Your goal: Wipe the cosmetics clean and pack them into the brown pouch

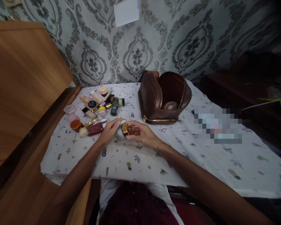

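Observation:
Between my two hands, low over the table, is a whitish jar (pixel 120 133) tipped on its side, its shiny gold lid (pixel 125 129) facing right. My left hand (pixel 111 129) is closed around the jar's body. The fingers of my right hand (pixel 141 132) are bent around the gold lid. Left of my hands lie a dark red bottle (pixel 95 129), a jar with an orange-gold lid (pixel 76 125) and a jar with a yellow rim (pixel 102 111). A dark green bottle (pixel 114 107) lies just behind them. Beyond my right hand stands a brown cosmetic bag (pixel 152 93), unzipped and gaping.
More cosmetics lie heaped at the back left, among them a square black-and-gold compact (pixel 92 104). A blurred-out flat object (pixel 216 125) rests on the right. The printed tablecloth (pixel 140 165) covers the table; a wooden panel (pixel 25 78) rises at the left, a patterned wall behind.

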A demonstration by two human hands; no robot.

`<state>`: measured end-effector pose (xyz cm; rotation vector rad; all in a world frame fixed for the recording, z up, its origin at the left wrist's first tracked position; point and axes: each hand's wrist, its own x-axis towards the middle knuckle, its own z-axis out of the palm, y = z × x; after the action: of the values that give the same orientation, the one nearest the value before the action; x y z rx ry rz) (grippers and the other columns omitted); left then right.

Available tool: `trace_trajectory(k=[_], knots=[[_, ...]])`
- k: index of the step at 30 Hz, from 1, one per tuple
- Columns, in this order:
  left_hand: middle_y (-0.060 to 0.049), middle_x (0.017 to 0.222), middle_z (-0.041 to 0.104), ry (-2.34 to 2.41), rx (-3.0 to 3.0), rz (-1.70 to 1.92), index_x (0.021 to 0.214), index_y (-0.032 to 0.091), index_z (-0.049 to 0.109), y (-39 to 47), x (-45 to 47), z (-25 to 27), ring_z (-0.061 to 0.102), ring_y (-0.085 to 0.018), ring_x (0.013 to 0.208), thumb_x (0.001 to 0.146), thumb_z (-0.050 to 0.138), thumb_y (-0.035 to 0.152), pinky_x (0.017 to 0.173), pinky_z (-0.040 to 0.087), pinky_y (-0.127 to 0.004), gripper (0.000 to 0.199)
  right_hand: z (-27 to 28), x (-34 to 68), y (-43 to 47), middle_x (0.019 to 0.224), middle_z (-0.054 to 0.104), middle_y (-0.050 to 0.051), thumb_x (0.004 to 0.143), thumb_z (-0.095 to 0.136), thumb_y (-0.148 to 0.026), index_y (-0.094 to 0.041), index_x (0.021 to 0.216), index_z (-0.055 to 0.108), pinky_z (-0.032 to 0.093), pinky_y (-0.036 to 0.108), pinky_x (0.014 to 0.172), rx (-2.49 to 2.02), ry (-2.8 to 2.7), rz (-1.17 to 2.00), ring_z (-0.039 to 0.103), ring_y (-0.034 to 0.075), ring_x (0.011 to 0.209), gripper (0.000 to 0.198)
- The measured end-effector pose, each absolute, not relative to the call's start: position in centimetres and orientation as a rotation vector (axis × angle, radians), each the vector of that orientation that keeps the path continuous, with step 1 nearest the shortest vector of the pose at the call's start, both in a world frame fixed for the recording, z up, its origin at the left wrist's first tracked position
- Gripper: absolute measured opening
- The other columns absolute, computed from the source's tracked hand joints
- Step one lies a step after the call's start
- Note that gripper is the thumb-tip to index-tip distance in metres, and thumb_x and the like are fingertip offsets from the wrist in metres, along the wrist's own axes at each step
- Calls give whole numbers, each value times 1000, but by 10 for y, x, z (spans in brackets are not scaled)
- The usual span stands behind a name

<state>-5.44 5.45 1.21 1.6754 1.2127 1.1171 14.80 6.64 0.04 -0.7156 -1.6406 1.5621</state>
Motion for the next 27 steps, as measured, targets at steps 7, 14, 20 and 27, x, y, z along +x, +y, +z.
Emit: trace_trajectory(k=[7, 14, 20, 27], knots=[[-10, 118, 71, 981, 1310, 1138, 120, 18, 67, 50, -54, 15, 62, -31, 115, 81, 59, 70, 98, 49, -40, 65, -2, 148, 68, 113, 61, 3, 64, 88, -35, -27, 124, 62, 57, 32, 83, -624, -1533, 1588, 65, 14, 85, 66], [-9, 118, 68, 862, 1246, 1047, 129, 20, 56, 52, -61, 12, 63, -28, 110, 56, 90, 47, 89, 52, -32, 85, 6, 149, 64, 112, 61, 6, 71, 82, -48, -27, 126, 62, 58, 37, 81, -640, -1754, 1193, 64, 19, 91, 62], [-7, 100, 69, 884, 1223, 966, 122, 18, 55, 48, -59, 15, 67, -19, 78, 60, 85, 52, 60, 53, -25, 77, 6, 152, 64, 110, 60, 8, 81, 72, -53, -28, 132, 57, 60, 35, 70, -639, -1912, 963, 63, 21, 90, 59], [-2, 73, 68, 927, 1125, 918, 105, 15, 62, 46, -53, 16, 58, -13, 53, 57, 86, 58, 47, 45, -23, 69, 5, 157, 66, 117, 57, 10, 89, 66, -42, -27, 136, 53, 61, 33, 71, -617, -2009, 720, 60, 23, 102, 51]])
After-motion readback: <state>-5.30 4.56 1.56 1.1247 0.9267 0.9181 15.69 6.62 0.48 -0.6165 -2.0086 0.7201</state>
